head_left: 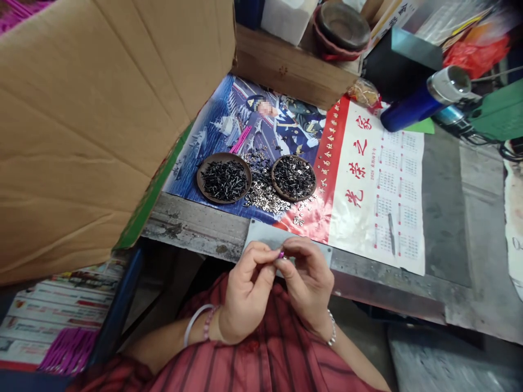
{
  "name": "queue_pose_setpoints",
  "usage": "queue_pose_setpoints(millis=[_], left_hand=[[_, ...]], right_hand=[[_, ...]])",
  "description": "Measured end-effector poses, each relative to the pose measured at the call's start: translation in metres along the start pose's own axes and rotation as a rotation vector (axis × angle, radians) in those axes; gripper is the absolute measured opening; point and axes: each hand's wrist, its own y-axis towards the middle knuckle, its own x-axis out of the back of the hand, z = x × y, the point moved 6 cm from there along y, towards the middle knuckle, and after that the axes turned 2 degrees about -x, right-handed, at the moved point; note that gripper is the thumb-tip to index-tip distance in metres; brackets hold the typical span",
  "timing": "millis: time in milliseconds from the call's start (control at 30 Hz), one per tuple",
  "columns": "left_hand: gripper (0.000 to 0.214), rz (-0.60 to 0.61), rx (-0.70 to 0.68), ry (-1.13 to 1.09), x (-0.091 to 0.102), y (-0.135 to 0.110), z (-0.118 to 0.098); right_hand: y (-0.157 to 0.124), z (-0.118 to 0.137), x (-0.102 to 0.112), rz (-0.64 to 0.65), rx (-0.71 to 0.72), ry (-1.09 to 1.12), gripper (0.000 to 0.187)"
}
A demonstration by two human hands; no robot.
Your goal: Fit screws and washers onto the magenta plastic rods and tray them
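My left hand (245,294) and my right hand (308,277) meet just in front of the table's near edge, above my lap. Both pinch a tiny pink piece (281,254) between their fingertips. On the table beyond them sit a brown dish of dark screws (224,177) and a second brown dish of small dark parts (293,177). Loose silvery washers (265,198) lie scattered between and in front of the dishes. A few pink sticks (241,139) lie behind the left dish.
A large cardboard box flap (93,120) fills the left. A poster calendar (368,179) covers the table. A blue flask (425,98) lies at the back right, near a dark bowl (343,24). Bundles of pink sticks (69,351) lie at lower left.
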Motion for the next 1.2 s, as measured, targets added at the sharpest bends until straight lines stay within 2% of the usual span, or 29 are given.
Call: queue_pose_setpoints(millis=[200,500,800,1000,1100,1200], left_hand=[[0.019,-0.057,-0.042,0.016,0.001,-0.001,0.0],[0.022,-0.084,-0.144,0.068,0.001,-0.001,-0.008],[0.024,-0.085,-0.123,0.094,-0.004,-0.006,-0.004],[0.029,-0.036,-0.192,0.143,-0.006,-0.005,-0.008],[0.03,-0.017,-0.173,0.148,-0.007,-0.004,-0.008],[0.027,0.051,-0.127,0.134,-0.01,-0.003,-0.008]], right_hand=[[-0.002,0.006,0.0,-0.041,0.0,-0.088,0.008],[0.002,0.016,-0.002,-0.018,0.108,-0.159,0.013],[0.008,0.026,0.002,0.098,0.061,-0.266,0.013],[0.008,0.027,0.006,0.116,0.034,-0.128,0.012],[0.011,0.028,0.011,0.19,0.046,-0.099,0.018],[0.017,0.027,0.02,0.298,0.045,-0.068,0.016]])
